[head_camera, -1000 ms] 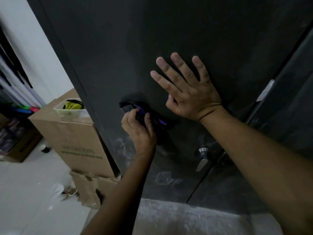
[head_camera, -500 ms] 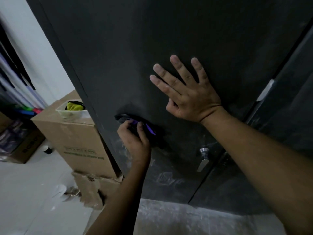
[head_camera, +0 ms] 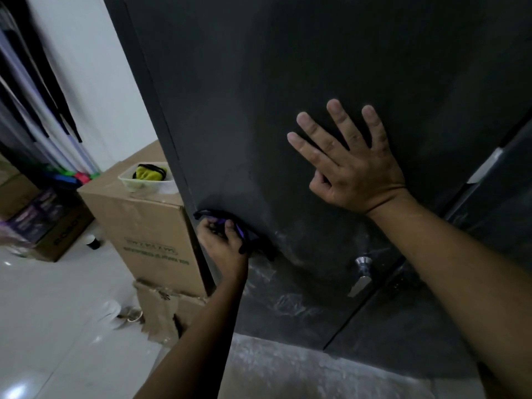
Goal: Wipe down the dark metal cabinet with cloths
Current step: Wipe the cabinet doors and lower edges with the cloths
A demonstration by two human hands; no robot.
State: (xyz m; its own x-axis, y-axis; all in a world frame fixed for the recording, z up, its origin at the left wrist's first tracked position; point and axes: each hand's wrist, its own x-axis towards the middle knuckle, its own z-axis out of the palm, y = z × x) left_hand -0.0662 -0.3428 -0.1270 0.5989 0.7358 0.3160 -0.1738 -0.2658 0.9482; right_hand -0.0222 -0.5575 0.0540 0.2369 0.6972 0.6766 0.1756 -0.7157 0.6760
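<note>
The dark metal cabinet (head_camera: 288, 82) filled the centre and right of the frame. Its 2 doors met at a seam in the lower right.

My left hand (head_camera: 223, 246), at lower centre, gripped a dark cloth (head_camera: 244, 236) with a purple streak. It pressed the cloth against the left door, just beside that door's left edge. My right hand (head_camera: 351, 165), at centre right, lay flat on the same door with its fingers straight and spread, holding nothing. The 2 hands were well apart.

A silver knob (head_camera: 363, 262) projected from the door below the right hand, near the seam. Pale smears marked the metal below the cloth and around the knob.

At centre left, a closed cardboard box (head_camera: 149, 226) with green print stood against or just beside the cabinet's side; I could not tell which. A clear plastic tub (head_camera: 144, 184) sat on top of it and held a yellow-green cloth (head_camera: 148, 171) with dark trim. Beneath this box lay a torn cardboard box (head_camera: 161, 309), its contents hidden. At the left edge stood a 3rd box (head_camera: 66, 234) with dark lettering, and the purple items on it were too blurred to identify. A small dark-and-white container (head_camera: 93, 242) rested on the pale tiled floor (head_camera: 57, 326) between the boxes.
</note>
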